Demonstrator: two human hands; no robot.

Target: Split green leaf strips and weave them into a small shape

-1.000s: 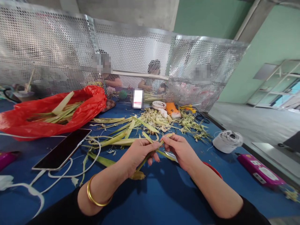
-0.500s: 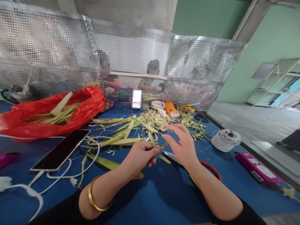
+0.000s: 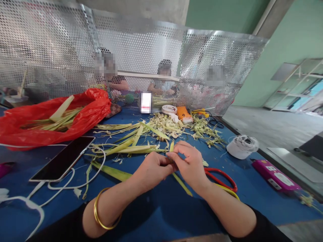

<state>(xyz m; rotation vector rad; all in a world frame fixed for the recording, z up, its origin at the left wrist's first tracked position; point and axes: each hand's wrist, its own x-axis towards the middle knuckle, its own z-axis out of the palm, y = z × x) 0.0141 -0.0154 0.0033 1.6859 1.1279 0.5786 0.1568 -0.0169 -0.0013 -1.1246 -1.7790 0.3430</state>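
Observation:
My left hand (image 3: 154, 169) and my right hand (image 3: 188, 163) meet over the middle of the table, fingertips pinched together. Between them is a narrow green leaf strip (image 3: 182, 184); one end points up past the right fingers, the other slants down toward the table. The exact grip point is hidden by the fingers. Beneath my right forearm lie scissors with red and yellow handles (image 3: 222, 177), their blades covered by the hand. Left of my hands, long pale-green leaves (image 3: 123, 149) are spread out, and one wider leaf (image 3: 113, 171) reaches under my left wrist.
A red plastic bag (image 3: 96, 101) of leaves stands at the left, near a phone (image 3: 63, 159) with white cables. Dried scraps (image 3: 166, 124) lie behind my hands. To the right are a white string roll (image 3: 242, 148) and a purple packet (image 3: 276, 176). People sit behind the perforated screen (image 3: 141, 43).
My right hand has come down and left, its spread fingers closing on the strip beside my left hand. The strip's lower end now extends farther toward me. The view has shifted slightly.

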